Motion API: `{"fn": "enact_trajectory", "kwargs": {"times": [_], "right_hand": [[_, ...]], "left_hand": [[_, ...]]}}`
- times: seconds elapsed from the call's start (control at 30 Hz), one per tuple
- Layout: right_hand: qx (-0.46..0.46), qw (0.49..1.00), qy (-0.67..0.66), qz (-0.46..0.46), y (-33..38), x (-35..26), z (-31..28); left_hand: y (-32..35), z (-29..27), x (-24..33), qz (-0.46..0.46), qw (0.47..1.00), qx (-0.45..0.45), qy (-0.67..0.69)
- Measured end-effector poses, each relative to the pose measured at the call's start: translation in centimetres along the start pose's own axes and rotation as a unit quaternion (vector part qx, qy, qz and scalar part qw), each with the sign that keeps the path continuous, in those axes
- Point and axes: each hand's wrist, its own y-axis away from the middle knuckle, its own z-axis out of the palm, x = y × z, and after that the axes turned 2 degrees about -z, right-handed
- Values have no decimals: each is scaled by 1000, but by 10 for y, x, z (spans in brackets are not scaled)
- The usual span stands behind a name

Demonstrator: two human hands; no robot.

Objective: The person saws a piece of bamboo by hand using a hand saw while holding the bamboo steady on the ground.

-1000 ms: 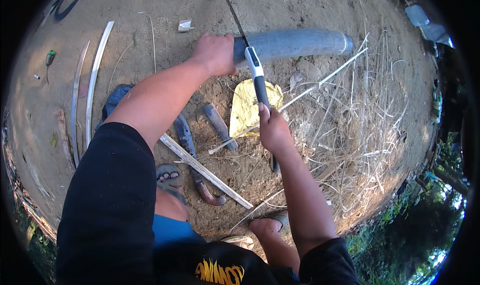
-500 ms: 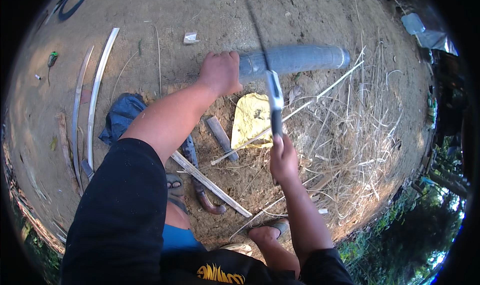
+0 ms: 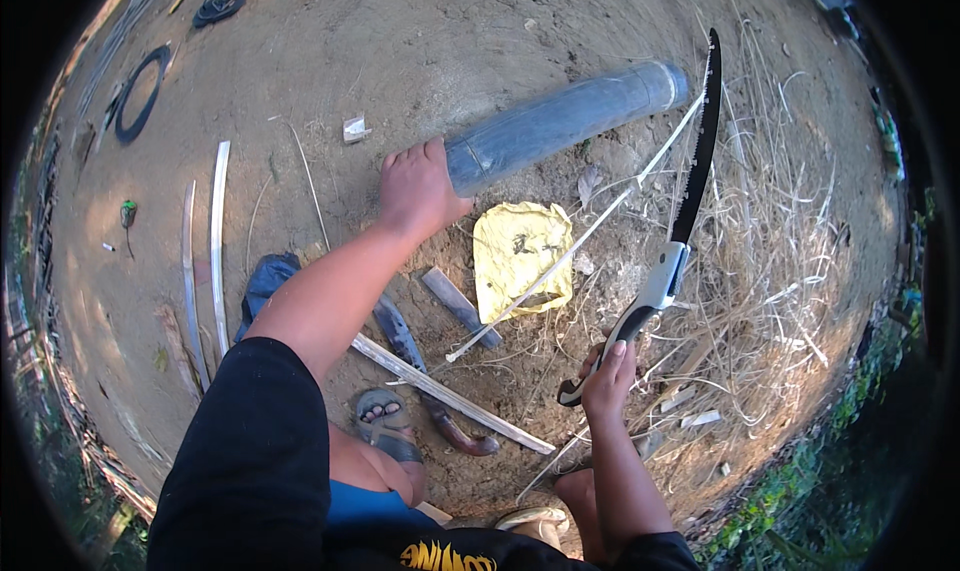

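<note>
My left hand [image 3: 424, 193] is closed over the left end of a thick grey-blue tube [image 3: 560, 123], which lies slantwise on the ground, its right end farther from me. Whether it is pipe or bamboo I cannot tell. My right hand [image 3: 608, 376] grips the black-and-white handle of a pruning saw [image 3: 697, 176]. The saw's dark, toothed blade points away from me, to the right of the tube and apart from it. Between my forearms lie a crumpled yellow sheet [image 3: 520, 261] and a short flat piece of wood [image 3: 460, 307]. A thin pale strip [image 3: 585, 241] crosses the sheet.
Pale shavings [image 3: 770, 231] spread across the right side. A long split slat [image 3: 455, 393] and a dark sheath-like piece with a curved brown handle [image 3: 455, 433] lie near my feet. Two long strips [image 3: 219, 241] and a dark ring [image 3: 142, 95] are on the left.
The saw has come off the tube and swung right, its blade now beside the tube's far end. My left hand keeps its hold. The tube slants more, and the whole view has shifted.
</note>
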Motion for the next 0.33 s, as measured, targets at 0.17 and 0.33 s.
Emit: {"fn": "enact_trajectory", "kwargs": {"times": [0.17, 0.33], "right_hand": [[-5, 999, -36, 9, 10, 26, -1], [-9, 999, -32, 11, 6, 43, -10]], "left_hand": [[4, 14, 1, 17, 998, 55, -21], [8, 20, 4, 16, 996, 79, -25]]}}
